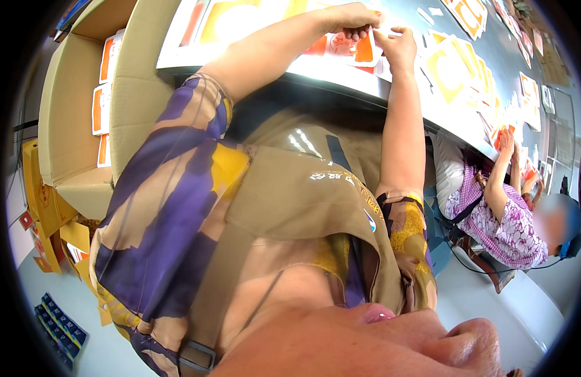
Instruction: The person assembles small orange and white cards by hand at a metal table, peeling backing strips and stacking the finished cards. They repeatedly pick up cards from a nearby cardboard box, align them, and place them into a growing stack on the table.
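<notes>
Over the front edge of the table, my two hands almost meet at the fingertips. My left hand (353, 20) is closed, its fingers curled and the thumb and forefinger pinched together. Facing it, my right hand (398, 50) has bent fingers, with the thumb pointing toward the left fingertips. What lies between the fingers is too small and washed out by glare to make out. Just under both hands is an orange and white printed packet (342, 45), partly covered by them. Whether the right hand touches its edge, I cannot tell.
Orange and white sheets (231, 22) lie left on the table (341, 76); fanned stacks (460, 66) lie right. An open cardboard box (77, 151) at the left holds similar packets (102, 108). A seated co-worker (501, 213) handles orange pieces at the table's right.
</notes>
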A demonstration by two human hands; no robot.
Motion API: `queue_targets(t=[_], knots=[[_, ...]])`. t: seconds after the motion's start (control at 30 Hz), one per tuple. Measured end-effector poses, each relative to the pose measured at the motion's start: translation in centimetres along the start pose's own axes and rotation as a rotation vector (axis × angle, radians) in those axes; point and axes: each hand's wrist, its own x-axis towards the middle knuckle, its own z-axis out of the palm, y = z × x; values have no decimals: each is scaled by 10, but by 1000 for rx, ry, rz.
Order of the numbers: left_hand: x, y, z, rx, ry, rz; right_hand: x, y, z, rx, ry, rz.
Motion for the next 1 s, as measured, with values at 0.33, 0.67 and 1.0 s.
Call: queue_targets(t=[0.33,0.67,1.0], knots=[[-5,11,12,622,398,739,7,-1,8,306,-408,141],[7,-26,0,1378,177,313,7,33,-41,551,233,397],[4,-16,8,1110,271,302,-1,11,-29,-399,-37,159]])
